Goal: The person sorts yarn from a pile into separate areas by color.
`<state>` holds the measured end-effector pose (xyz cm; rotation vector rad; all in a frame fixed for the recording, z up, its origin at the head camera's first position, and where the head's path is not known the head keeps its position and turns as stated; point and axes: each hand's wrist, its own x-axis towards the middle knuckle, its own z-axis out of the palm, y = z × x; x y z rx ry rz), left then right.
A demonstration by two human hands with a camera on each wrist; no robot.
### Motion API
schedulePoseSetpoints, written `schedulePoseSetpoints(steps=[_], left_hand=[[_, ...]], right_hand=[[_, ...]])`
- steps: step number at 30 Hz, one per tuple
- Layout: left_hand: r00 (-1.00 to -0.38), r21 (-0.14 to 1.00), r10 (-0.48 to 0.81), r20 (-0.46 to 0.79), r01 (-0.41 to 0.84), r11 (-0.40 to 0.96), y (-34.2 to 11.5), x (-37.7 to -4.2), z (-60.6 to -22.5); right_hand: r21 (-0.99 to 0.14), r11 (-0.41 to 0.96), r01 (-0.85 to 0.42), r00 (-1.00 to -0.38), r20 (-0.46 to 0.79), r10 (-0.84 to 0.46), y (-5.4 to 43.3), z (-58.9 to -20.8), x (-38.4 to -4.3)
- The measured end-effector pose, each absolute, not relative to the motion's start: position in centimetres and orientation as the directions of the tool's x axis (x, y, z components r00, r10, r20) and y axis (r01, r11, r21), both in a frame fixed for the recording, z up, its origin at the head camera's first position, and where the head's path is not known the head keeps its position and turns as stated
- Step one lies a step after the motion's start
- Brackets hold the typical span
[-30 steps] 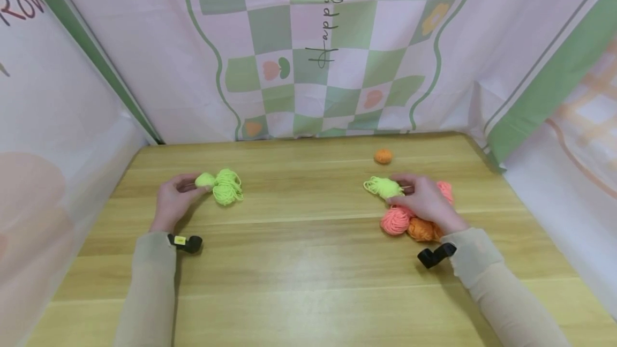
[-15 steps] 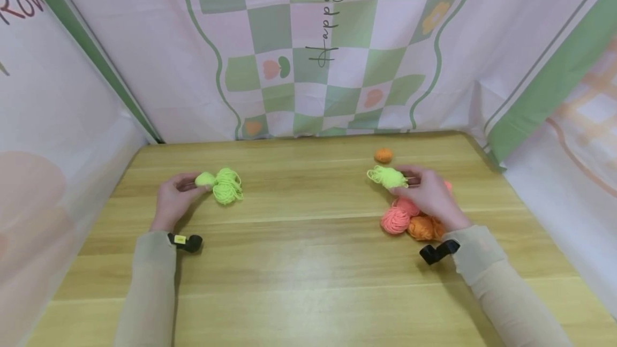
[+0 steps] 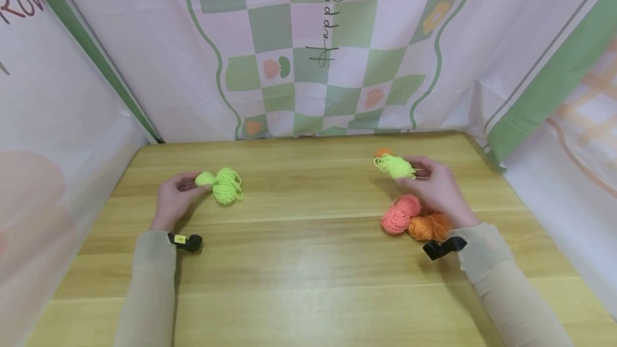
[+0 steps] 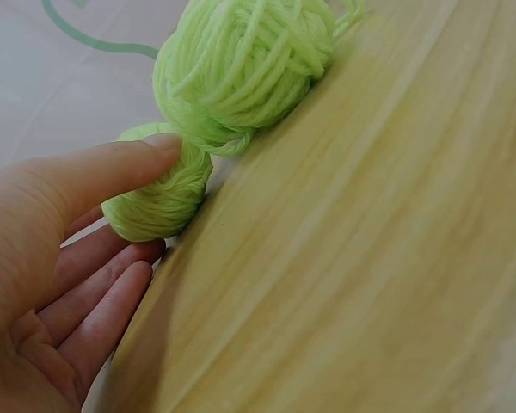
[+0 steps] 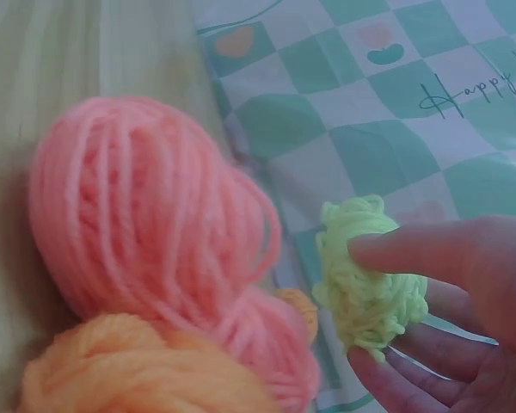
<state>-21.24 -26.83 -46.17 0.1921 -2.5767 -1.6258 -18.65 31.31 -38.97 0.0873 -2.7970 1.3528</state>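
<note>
At the left of the table, my left hand (image 3: 175, 200) pinches the small end of a yellow-green yarn ball (image 4: 245, 64); its thumb lies on top and the larger, looser part rests on the wood. My right hand (image 3: 436, 186) holds a second yellow-green yarn ball (image 3: 395, 166) between thumb and fingers, raised above the table with loose loops at its far end. Below that hand lie a pink yarn ball (image 5: 146, 206), narrowed at its middle, and an orange yarn ball (image 3: 426, 227), side by side. The right wrist partly covers the orange one.
A small orange yarn ball (image 3: 384, 152) sits near the back edge, partly hidden behind the raised yarn. The wooden table (image 3: 299, 261) is bounded by a patterned cloth (image 3: 308, 100) at the back and cloth walls at both sides.
My right hand has lifted the yellow-green yarn ball off the pink and orange pile and carried it slightly back and right. The left hand has stayed in place.
</note>
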Motion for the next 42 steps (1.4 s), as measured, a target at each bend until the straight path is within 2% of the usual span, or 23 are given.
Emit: schedulePoseSetpoints(steps=[6,15,42], left_hand=[[-0.988,0.904,-0.152,0.005,-0.061,0.424,-26.9,-21.2,-46.1],[-0.988,0.902,-0.152,0.008,-0.059,0.428,-26.9,-21.2,-46.1],[-0.988,0.898,-0.152,0.012,-0.057,0.436,-26.8,-21.2,-46.2]], right_hand=[[-0.785,0.616,-0.065,-0.998,0.068,-0.018,31.3,-38.3,-18.6],[-0.767,0.63,-0.124,-0.988,0.154,-0.008,30.9,-37.4,-18.3],[-0.81,0.57,-0.136,-0.985,0.173,0.01,28.8,-35.5,-17.2]])
